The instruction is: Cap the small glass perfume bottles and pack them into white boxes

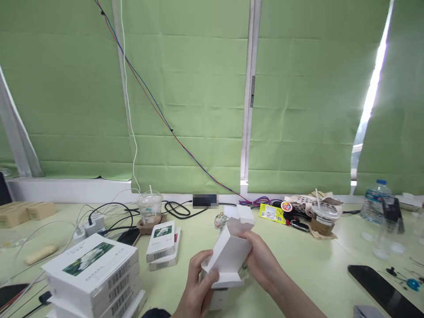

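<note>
A white cardboard box (228,251) is held tilted above the table between my two hands, with its end flaps standing open. My left hand (198,280) grips its left side, thumb on the lower flap. On the right side, my right hand (260,256) has its fingers closed around the upper edge. Behind the box, a small round ornament (220,220) is partly covered. Below it, another white piece (218,299) shows partly; I cannot tell what it is. The inside of the held box is only partly visible.
At the left stands a stack of white boxes (92,265) with flower pictures; two smaller boxes (162,240) lie beyond it. Drink cups (149,207), cables (179,210), a yellow packet (271,213) and a water bottle (376,201) line the back. A black phone (387,289) lies right.
</note>
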The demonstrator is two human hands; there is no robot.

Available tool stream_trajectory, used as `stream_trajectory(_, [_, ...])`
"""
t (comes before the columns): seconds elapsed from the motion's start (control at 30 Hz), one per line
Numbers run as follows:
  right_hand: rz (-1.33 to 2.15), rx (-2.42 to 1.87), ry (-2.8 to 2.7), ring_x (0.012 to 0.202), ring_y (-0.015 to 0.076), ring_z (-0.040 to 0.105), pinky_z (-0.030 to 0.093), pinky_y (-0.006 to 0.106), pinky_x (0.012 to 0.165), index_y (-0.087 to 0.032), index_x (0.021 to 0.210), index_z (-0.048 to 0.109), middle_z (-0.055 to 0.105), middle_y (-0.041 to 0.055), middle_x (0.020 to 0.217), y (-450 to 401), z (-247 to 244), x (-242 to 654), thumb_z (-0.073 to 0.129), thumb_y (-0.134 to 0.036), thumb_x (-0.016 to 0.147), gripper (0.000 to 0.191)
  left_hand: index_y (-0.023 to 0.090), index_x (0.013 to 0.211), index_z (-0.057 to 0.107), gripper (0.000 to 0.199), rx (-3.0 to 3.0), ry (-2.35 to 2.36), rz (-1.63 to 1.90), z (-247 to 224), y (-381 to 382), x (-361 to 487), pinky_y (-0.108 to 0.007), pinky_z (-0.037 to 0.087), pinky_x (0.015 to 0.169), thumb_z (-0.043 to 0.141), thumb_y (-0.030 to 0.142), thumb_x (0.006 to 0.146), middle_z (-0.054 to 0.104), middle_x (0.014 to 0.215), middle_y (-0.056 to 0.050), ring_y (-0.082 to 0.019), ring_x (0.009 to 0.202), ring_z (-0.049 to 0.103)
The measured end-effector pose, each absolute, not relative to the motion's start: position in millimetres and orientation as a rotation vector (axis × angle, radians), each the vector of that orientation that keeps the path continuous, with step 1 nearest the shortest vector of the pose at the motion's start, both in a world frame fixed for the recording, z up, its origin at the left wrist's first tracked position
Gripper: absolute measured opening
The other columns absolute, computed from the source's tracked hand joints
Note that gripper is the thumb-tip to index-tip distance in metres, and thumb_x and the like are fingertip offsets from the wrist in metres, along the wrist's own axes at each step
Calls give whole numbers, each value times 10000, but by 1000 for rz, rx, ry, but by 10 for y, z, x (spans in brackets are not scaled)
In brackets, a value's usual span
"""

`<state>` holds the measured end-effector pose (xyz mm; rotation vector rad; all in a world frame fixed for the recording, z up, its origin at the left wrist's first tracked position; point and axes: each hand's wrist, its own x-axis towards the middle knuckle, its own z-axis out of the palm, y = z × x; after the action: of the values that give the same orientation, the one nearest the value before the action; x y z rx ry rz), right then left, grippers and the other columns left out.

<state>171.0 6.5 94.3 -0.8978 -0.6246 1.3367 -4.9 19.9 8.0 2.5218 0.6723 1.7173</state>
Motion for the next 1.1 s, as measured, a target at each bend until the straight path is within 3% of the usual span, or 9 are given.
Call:
stream_trajectory(0.17, [1340, -880, -589, 710, 184, 555, 421, 257, 568, -195, 779, 606, 655, 9, 753, 35, 978, 1692, 684, -309, 582, 241, 241, 1002, 488, 228, 2494, 682, 1758, 81, 196, -3, -458, 526, 834, 273, 187, 946, 363, 1257, -116, -261, 1072, 463])
stream_trajectory(0.4, [1354, -879, -625, 698, 167, 531, 427, 252, 565, -200, 785, 566, 633, 5, 749, 1, 1013, 1692, 695, -301, 588, 257, 226, 1000, 515, 229, 2513, 626, 1751, 146, 177, -14, -363, 529, 800, 311, 144, 936, 359, 1218, -114, -245, 1091, 459])
stream_trajectory(0.7, [1310, -1012, -685, 710, 185, 550, 425, 265, 538, -206, 770, 570, 628, 3, 735, -44, 1054, 1701, 669, -322, 597, 230, 225, 994, 503, 220, 2470, 636, 1714, 150, 154, 3, -313, 531, 736, 295, 170, 949, 334, 1182, -106, -168, 878, 498])
stream_trajectory(0.93, [1307, -1039, -723, 766, 204, 578, 435, 275, 572, -198, 804, 604, 663, 25, 816, -34, 1047, 1713, 654, -319, 623, 224, 223, 976, 496, 264, 2477, 598, 1714, 150, 156, 14, -337, 523, 774, 252, 129, 943, 330, 1170, -112, -232, 1048, 442])
stream_trajectory(1.1, [1327, -1005, -737, 791, 222, 593, 435, 279, 589, -180, 841, 626, 673, 50, 846, -37, 1049, 1720, 661, -318, 626, 258, 240, 995, 496, 227, 2459, 578, 1722, 156, 168, 19, -334, 511, 751, 289, 160, 945, 322, 1048, -80, -255, 1072, 406])
